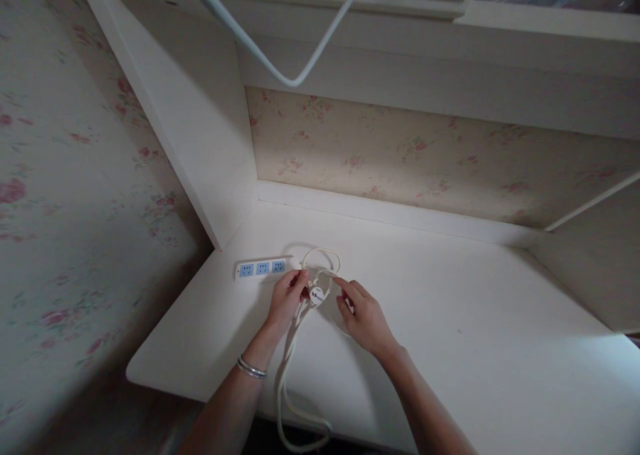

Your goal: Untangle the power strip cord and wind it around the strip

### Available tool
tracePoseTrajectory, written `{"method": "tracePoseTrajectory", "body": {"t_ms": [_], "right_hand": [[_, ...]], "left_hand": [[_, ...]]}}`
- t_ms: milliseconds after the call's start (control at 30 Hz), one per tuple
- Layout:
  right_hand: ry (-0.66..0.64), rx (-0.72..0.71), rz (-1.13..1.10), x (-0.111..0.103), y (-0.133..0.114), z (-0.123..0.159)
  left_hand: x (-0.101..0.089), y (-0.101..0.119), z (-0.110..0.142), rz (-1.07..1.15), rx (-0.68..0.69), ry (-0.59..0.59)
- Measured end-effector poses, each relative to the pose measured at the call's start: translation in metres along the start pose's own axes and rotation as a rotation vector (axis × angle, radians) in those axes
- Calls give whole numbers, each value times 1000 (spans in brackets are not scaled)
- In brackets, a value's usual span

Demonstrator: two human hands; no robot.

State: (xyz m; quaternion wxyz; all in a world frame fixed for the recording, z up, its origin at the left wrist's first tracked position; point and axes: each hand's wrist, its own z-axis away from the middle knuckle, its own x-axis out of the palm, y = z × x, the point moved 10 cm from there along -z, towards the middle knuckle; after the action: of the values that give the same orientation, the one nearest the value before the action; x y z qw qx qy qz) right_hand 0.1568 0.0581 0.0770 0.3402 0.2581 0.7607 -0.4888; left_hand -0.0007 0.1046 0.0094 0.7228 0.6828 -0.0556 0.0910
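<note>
A white power strip (262,268) with blue sockets lies on the white desk (450,321) near its left rear corner. Its white cord (320,261) loops beside the strip's right end and trails down over the desk's front edge. My left hand (286,299), with a silver bangle on the wrist, pinches the cord beside the strip's end. My right hand (364,315) has its fingers curled around the cord loop close to a small white tag or plug (317,295) between both hands.
A white side panel (200,128) rises at the desk's left, with floral wallpaper (425,155) behind and to the left. A shelf (400,15) overhangs above, and a white cable (280,68) hangs from it. The desk's front edge (165,385) is near my wrists.
</note>
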Motion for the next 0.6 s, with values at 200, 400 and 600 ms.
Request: {"method": "tracePoseTrajectory", "body": {"t_ms": [200, 400, 600], "right_hand": [[-46, -145, 0, 5, -35, -16], [-208, -229, 102, 21, -40, -17], [-214, -262, 221, 12, -35, -11]], "left_hand": [[15, 2, 5, 49, 29, -182], [18, 12, 10, -105, 114, -233], [35, 14, 18, -102, 131, -367]]}}
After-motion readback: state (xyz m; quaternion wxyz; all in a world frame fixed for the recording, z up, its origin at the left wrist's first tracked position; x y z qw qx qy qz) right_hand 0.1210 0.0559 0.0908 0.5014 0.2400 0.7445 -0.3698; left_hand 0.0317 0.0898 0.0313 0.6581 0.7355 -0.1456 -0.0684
